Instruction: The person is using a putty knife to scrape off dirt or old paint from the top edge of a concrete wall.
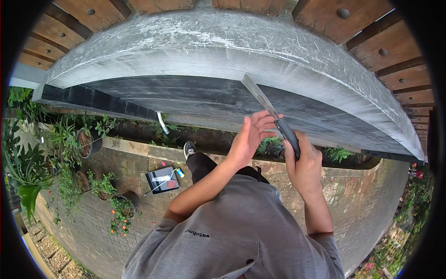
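Observation:
My right hand (306, 165) is closed around the dark grey handle of a long-bladed hand tool (260, 96). Its flat metal blade is narrow, with a squared-off end. The blade slants up and to the left, and its tip overlaps the lower edge of a grey concrete ledge (186, 44) in the view; whether they touch I cannot tell. Beside the base of the blade is my left hand (248, 142), open, thumb up and fingers stretched toward the tool. Its fingertips lie close to the blade and handle; contact is unclear.
Brown wooden slats (160, 4) line the ledge's far side. A dark wall drops below it to a planting trough with ferns (269, 146). A white pipe (162, 122) sticks out there. A tray (162, 180) with tools lies on the brick paving, near potted plants (125, 207) at left.

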`<state>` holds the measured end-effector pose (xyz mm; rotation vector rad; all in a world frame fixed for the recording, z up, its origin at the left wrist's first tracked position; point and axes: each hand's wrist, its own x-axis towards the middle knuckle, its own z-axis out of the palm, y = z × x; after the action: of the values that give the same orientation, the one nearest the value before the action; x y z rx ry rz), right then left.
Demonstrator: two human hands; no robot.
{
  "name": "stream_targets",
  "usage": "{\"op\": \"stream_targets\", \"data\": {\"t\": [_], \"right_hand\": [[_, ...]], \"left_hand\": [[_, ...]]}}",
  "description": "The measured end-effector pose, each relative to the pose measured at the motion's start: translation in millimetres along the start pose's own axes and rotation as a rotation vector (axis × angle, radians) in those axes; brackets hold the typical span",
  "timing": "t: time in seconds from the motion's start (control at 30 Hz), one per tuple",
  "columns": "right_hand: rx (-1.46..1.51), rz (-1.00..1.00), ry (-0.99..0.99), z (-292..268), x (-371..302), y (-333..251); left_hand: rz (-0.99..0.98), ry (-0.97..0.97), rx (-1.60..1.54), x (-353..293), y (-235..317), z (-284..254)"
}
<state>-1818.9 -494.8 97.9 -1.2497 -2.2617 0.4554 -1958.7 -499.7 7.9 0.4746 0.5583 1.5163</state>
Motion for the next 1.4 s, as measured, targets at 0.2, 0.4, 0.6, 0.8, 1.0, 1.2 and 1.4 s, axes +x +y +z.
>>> {"op": "stream_targets", "data": {"t": [0.2,0.4,0.6,0.8,1.0,1.2,1.4], "right_hand": [[0.005,0.106,-0.135,-4,19,-20],[0.010,0.150,-0.099,-7,22,-16],[-0.106,0.131,-0.002,0,18,-17],[-0.088,0.149,-0.019,9,26,-11],[-0.042,0.105,-0.046,19,36,-14],[-0.009,0.081,-0.009,12,23,-9],[-0.046,0.150,-0.011,15,25,-8]], "left_hand": [[-0.045,-0.098,-0.407,21,5,9],[-0.037,-0.098,-0.391,26,8,19],[-0.080,-0.180,-0.405,28,4,15],[-0.050,-0.166,-0.408,33,3,6],[0.027,-0.089,-0.404,37,12,-6],[0.021,-0.124,-0.364,31,10,-1],[-0.022,-0.159,-0.307,35,6,0]]}}
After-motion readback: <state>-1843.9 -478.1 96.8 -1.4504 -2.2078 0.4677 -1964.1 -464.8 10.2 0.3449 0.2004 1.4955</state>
